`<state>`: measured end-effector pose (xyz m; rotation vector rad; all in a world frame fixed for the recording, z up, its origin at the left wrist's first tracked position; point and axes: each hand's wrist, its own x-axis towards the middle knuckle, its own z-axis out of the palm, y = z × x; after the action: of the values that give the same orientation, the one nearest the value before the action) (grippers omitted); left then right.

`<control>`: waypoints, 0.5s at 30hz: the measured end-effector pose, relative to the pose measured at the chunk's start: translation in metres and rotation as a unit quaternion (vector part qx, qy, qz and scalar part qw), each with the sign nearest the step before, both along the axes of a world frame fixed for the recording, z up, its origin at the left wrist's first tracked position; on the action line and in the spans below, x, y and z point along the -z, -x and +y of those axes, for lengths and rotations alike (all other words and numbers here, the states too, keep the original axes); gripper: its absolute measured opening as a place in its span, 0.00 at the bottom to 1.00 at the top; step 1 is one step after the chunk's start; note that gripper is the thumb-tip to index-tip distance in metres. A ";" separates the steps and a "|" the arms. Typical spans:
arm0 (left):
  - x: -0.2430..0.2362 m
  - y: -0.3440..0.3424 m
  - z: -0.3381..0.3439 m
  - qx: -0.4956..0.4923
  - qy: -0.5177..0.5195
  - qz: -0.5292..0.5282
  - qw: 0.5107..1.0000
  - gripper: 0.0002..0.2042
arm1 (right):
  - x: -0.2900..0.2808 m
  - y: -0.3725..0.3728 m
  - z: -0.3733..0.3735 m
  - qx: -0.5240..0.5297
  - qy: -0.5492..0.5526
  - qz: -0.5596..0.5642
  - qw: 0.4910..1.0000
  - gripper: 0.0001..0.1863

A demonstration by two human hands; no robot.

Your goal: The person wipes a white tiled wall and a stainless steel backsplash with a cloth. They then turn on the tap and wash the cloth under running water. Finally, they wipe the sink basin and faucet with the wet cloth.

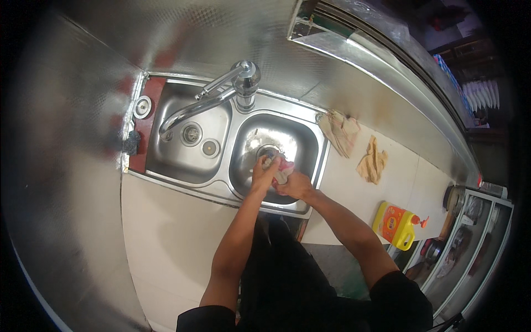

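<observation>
Both my hands are over the right basin [243, 149] of a steel double sink. Bunched between them is a pink and white cloth [284, 174], squeezed small. My left hand [261, 173] has its fingers closed around the cloth's left end. On the other side, my right hand [297, 185] grips the right part. The hands partly cover the cloth and the basin's drain [267, 150].
A chrome faucet [245, 86] points its spout over the left basin [185, 105]. Right of the sink lie a checked cloth [338, 133], a tan cloth [373, 160] and a yellow pump bottle [394, 226]. A scouring pad [131, 143] sits at the far left. Shelves [470, 238] stand right.
</observation>
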<state>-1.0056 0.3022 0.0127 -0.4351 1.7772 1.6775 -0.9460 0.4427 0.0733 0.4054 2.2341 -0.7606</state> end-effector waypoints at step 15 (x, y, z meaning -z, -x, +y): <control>-0.156 -0.007 0.007 -0.069 -0.332 -0.035 0.940 0.17 | -0.075 -0.053 0.022 0.452 0.524 0.136 0.709 0.41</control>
<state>-0.9990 0.3096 0.1692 -0.3062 1.0476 2.1943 -0.8930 0.4651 0.1482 0.8117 1.3050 -2.5318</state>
